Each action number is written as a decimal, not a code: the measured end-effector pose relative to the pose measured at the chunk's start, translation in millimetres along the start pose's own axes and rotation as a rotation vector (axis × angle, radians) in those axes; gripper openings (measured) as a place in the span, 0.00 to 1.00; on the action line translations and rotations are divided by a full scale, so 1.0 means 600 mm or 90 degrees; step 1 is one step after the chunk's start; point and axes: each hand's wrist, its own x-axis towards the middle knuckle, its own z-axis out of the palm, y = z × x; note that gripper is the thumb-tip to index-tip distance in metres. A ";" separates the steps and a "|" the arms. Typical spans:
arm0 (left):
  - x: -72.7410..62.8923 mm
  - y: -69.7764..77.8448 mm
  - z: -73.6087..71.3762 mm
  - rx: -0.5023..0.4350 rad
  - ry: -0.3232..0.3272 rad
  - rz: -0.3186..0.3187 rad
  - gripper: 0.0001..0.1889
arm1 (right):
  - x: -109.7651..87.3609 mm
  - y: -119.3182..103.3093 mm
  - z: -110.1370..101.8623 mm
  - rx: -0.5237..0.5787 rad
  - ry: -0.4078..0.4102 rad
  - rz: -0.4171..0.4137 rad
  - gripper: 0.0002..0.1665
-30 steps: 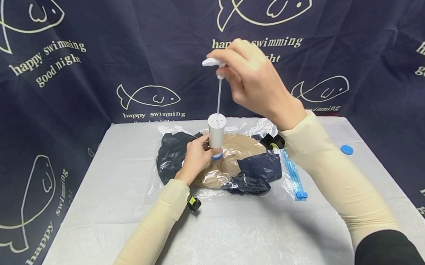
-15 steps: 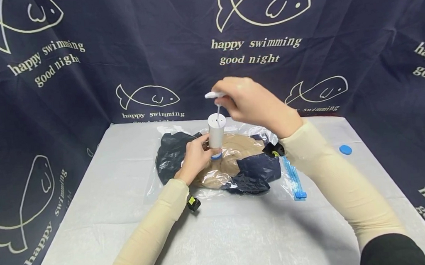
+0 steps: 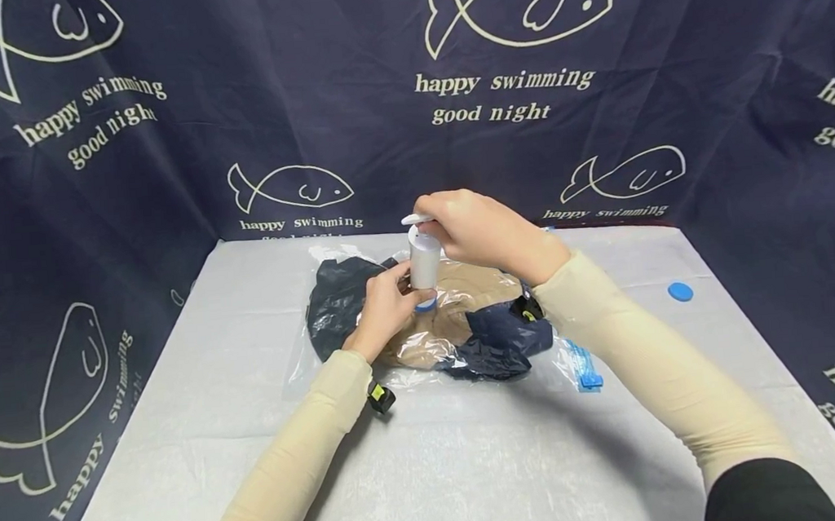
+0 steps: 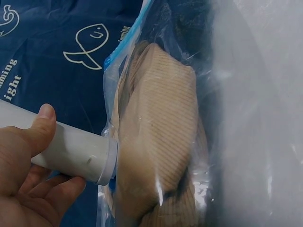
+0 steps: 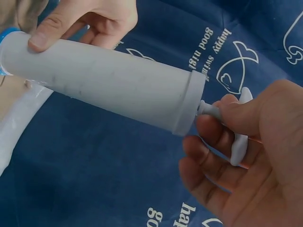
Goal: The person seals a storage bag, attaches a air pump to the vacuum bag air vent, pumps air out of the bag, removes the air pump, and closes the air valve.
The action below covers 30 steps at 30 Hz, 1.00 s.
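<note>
A white hand pump (image 3: 424,261) stands nearly upright on the blue valve (image 3: 425,305) of a clear vacuum storage bag (image 3: 396,360). Folded clothes, beige ribbed (image 4: 158,123) and dark navy, fill the bag. My left hand (image 3: 386,310) grips the lower part of the pump's barrel, thumb on one side and fingers on the other. At the top, my right hand (image 3: 485,231) holds the white T-shaped handle (image 5: 241,127) with curled fingers. The handle sits close to the barrel's end cap, with only a short bit of rod showing in the right wrist view.
A round blue cap (image 3: 680,291) lies on the white-covered table (image 3: 478,468) at the right. The bag's blue zip strip with its slider (image 3: 587,380) runs along its right end. Dark fabric with fish prints (image 3: 410,171) hangs behind and at both sides.
My right hand has come down with the pump handle, from high above the barrel to just over its top; the long rod has slid inside. My left hand has stayed in place.
</note>
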 end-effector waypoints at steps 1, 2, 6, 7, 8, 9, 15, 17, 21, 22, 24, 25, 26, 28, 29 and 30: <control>0.000 0.001 0.000 -0.003 0.000 -0.001 0.23 | 0.000 0.001 0.001 0.000 0.000 0.000 0.04; 0.001 0.001 0.000 -0.006 -0.001 -0.002 0.24 | 0.000 0.001 0.002 0.000 -0.001 -0.001 0.04; 0.001 0.001 -0.001 -0.010 -0.004 -0.008 0.24 | 0.002 0.001 0.001 -0.002 0.001 -0.005 0.06; 0.001 0.000 -0.001 -0.008 -0.005 -0.009 0.24 | 0.002 0.001 0.001 -0.005 0.004 -0.008 0.06; 0.001 0.000 -0.001 -0.004 -0.006 -0.009 0.24 | 0.002 0.001 0.001 -0.011 0.007 -0.012 0.08; 0.000 0.000 -0.001 -0.002 -0.007 -0.009 0.24 | 0.002 0.001 0.001 -0.017 0.011 -0.015 0.08; -0.002 -0.001 -0.001 -0.004 -0.017 -0.010 0.24 | 0.001 -0.002 -0.010 -0.037 0.015 -0.014 0.09; -0.002 0.000 -0.001 -0.003 -0.017 -0.011 0.24 | 0.001 -0.003 -0.016 -0.043 0.024 -0.015 0.07; -0.001 0.002 -0.001 0.005 -0.012 -0.010 0.24 | 0.001 -0.002 -0.028 -0.046 0.091 -0.046 0.07; 0.000 0.002 -0.001 0.007 -0.011 -0.010 0.24 | 0.002 -0.001 -0.031 -0.039 0.114 -0.058 0.07; 0.001 0.002 -0.001 0.011 -0.010 -0.010 0.24 | 0.003 0.000 -0.040 -0.024 0.159 -0.082 0.07; 0.001 0.002 -0.001 0.012 -0.009 -0.011 0.24 | 0.004 0.000 -0.045 -0.018 0.179 -0.095 0.08; 0.002 0.002 0.000 0.013 -0.009 -0.011 0.24 | 0.005 0.000 -0.050 -0.016 0.197 -0.107 0.08; 0.002 0.002 0.000 0.012 -0.009 -0.013 0.24 | 0.008 -0.001 -0.064 -0.020 0.233 -0.128 0.09; 0.002 0.001 0.001 0.012 -0.009 -0.012 0.24 | 0.009 -0.002 -0.071 -0.025 0.252 -0.137 0.10; 0.002 0.001 0.001 0.011 -0.008 -0.012 0.24 | 0.011 -0.004 -0.079 -0.031 0.271 -0.145 0.11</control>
